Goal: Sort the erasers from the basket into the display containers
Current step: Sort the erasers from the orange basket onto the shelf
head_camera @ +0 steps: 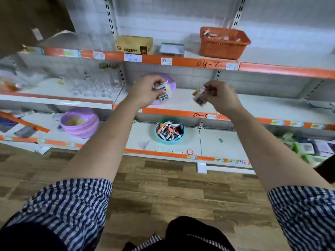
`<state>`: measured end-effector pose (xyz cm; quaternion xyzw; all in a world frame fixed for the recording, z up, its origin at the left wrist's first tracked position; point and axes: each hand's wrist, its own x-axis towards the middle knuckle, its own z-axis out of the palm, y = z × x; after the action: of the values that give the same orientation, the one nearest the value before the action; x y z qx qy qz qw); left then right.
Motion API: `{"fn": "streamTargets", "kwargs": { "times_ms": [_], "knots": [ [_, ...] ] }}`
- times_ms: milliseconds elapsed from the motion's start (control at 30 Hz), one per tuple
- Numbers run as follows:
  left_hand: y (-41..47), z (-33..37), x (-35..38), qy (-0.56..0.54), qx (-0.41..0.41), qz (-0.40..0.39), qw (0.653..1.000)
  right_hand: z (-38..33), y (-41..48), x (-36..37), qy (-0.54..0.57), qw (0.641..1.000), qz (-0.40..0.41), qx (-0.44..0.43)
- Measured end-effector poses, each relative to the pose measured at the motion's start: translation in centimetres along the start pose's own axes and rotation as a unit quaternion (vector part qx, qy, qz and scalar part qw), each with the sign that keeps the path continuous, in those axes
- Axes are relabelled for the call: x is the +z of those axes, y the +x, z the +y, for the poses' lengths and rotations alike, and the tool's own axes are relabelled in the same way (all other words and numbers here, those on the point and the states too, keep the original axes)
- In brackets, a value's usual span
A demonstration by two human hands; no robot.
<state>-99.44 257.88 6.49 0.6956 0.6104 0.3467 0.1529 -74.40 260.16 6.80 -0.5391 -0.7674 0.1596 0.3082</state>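
Note:
My left hand [145, 91] grips a few white wrapped erasers [163, 92] in front of a purple bowl [171, 84] on the middle shelf. My right hand [222, 97] pinches another small bundle of wrapped erasers [199, 96] at the same height, further right. An orange basket [223, 43] with more packets inside stands on the top shelf, above and right of both hands. On the lower shelf a teal bowl [169, 132] holds several erasers, and a second purple bowl [79, 122] sits to its left.
A tan paper bag [134, 45] and a small grey box [172, 49] stand on the top shelf left of the basket. Clear plastic bottles [94, 87] crowd the middle shelf at left. A red ring [189, 152] lies at the lower shelf's edge. Wooden floor lies below.

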Motion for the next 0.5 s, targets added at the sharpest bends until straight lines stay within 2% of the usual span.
{"fn": "streamTargets", "kwargs": {
  "times_ms": [167,500],
  "knots": [
    [8.6,-2.3,0.0,-0.031,0.021,-0.001,0.999,1.3,8.9,2.0,0.015,1.000,0.020,-0.007],
    [25.7,-6.0,0.6,0.005,0.049,0.035,0.998,4.7,25.4,3.4,-0.031,0.999,0.033,-0.024]
  ]
}}
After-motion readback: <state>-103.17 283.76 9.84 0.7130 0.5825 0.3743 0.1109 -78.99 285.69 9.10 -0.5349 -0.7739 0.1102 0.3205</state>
